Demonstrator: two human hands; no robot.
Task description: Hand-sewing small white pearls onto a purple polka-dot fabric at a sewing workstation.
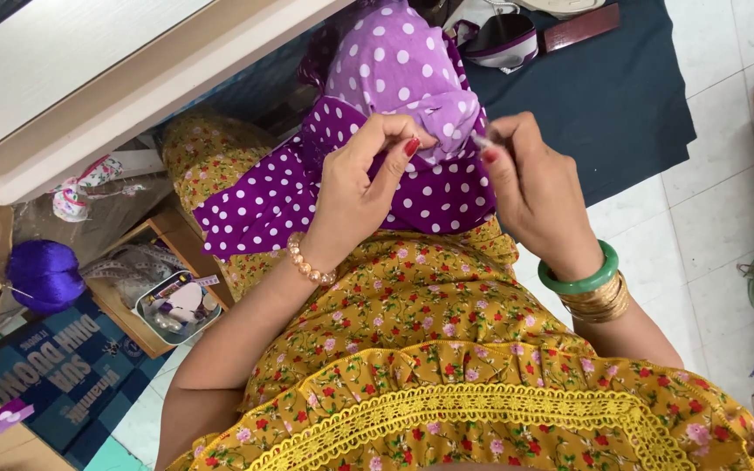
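The purple polka-dot fabric (368, 166) lies on the lap over the yellow floral dress (447, 323), extending upward between and beyond both hands. The left hand (355, 187) pinches a light-purple fold of the fabric between thumb and forefinger at its upper edge. The right hand (530, 187), just beside it, pinches a small thin object (480, 139), too small to identify, whose tip touches the same fold
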